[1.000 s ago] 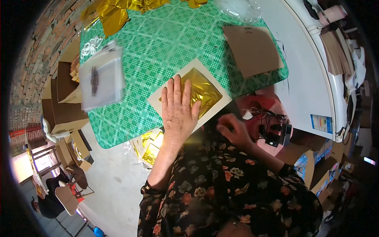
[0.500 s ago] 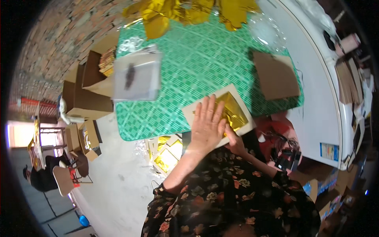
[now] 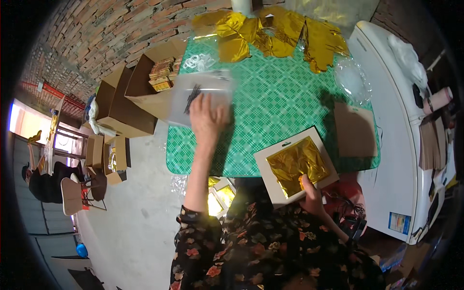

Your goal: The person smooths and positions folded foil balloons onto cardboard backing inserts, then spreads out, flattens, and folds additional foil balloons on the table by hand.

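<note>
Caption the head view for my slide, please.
Left hand at the clear plastic bags, right hand holding a gold-fronted card.

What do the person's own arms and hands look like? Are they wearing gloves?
No gloves! The left hand and right hand are bare, with ordinary fingers. The black fabric sleeves have reddish and pale flowers and stop well above the wrists. The left cuff looks gathered. I see no cables.

Brick wall (image 3: 111,38) beyond, open brown cartons (image 3: 150,104) left of the desk (image 3: 275,96), one holding stacked packets (image 3: 163,72), dark-clad person (image 3: 48,184) by a chair (image 3: 71,197) far left, white appliance (image 3: 386,154) at right, black cables (image 3: 355,210) over a red surface (image 3: 350,187).
</note>
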The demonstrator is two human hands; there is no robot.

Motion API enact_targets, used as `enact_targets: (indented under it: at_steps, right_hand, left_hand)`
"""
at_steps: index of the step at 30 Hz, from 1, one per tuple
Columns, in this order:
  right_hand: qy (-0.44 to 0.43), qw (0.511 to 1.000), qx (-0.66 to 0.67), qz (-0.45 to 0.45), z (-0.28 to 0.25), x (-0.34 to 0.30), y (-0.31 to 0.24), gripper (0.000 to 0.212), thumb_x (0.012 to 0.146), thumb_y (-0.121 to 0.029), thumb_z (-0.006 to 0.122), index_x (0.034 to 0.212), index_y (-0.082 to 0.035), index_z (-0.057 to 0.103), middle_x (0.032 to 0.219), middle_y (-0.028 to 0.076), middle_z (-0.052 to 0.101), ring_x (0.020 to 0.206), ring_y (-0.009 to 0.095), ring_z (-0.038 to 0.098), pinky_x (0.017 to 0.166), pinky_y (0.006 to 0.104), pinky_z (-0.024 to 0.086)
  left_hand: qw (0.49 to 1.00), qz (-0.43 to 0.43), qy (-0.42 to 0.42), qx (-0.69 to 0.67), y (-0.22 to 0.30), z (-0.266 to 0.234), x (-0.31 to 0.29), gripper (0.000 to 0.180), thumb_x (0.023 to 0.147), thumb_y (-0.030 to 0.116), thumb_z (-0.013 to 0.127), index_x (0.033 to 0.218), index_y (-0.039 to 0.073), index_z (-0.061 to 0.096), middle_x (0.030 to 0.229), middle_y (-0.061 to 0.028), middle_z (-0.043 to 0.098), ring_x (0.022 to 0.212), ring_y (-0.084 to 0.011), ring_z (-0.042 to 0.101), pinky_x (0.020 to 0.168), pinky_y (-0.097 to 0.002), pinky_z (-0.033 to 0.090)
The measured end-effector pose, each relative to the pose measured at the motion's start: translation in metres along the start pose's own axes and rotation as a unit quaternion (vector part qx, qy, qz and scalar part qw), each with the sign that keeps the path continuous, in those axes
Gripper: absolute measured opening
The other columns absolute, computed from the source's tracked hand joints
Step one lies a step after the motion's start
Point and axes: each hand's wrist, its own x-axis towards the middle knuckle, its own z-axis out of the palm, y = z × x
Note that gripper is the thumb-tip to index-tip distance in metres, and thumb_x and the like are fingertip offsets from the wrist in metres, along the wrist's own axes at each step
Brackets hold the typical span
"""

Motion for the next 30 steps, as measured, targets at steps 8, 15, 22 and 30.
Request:
enact_targets:
  at_steps: [8,15,22,30]
  right_hand:
    - [0.001,0.97,-0.191,-0.153,-0.008,0.008,0.015,0.068,0.083,0.005,0.074,0.145,0.008,0.045,0.128,0.028,0.062,0.117,0.04,0.064,0.101,0.0442,0.051]
    - [-0.007,0.963,-0.198,-0.181,-0.009,0.015,0.012,0.068,0.082,0.006,0.074,0.144,0.008,0.046,0.124,0.028,0.064,0.113,0.04,0.065,0.099,0.0443,0.052]
    - [-0.018,0.971,-0.197,-0.133,-0.016,0.01,0.011,0.071,0.08,0.007,0.075,0.145,0.009,0.045,0.123,0.028,0.065,0.114,0.041,0.065,0.099,0.0438,0.052]
    - [0.002,0.972,-0.179,-0.15,-0.014,0.012,0.009,0.068,0.081,0.007,0.073,0.143,0.009,0.047,0.122,0.029,0.065,0.114,0.04,0.066,0.099,0.0436,0.053]
  left_hand:
    - [0.997,-0.081,-0.011,-0.011,-0.05,0.035,-0.012,0.025,0.085,0.019,0.078,0.108,0.007,0.076,0.121,-0.0143,0.067,0.111,-0.0361,0.058,0.099,-0.0446,0.047]
    - [0.988,-0.138,0.021,-0.063,-0.054,0.037,-0.009,0.018,0.087,0.02,0.076,0.101,0.008,0.08,0.116,-0.0134,0.071,0.11,-0.0335,0.059,0.099,-0.042,0.048]
    - [0.935,-0.272,-0.036,-0.225,-0.081,0.047,0.002,0.019,0.092,0.019,0.071,0.101,0.005,0.079,0.091,-0.0119,0.074,0.085,-0.0271,0.066,0.082,-0.0368,0.052]
    - [0.912,-0.337,-0.042,-0.23,-0.074,0.052,0.019,0.034,0.097,0.032,0.065,0.092,-0.001,0.072,0.08,-0.0151,0.069,0.076,-0.0273,0.064,0.076,-0.0399,0.05]
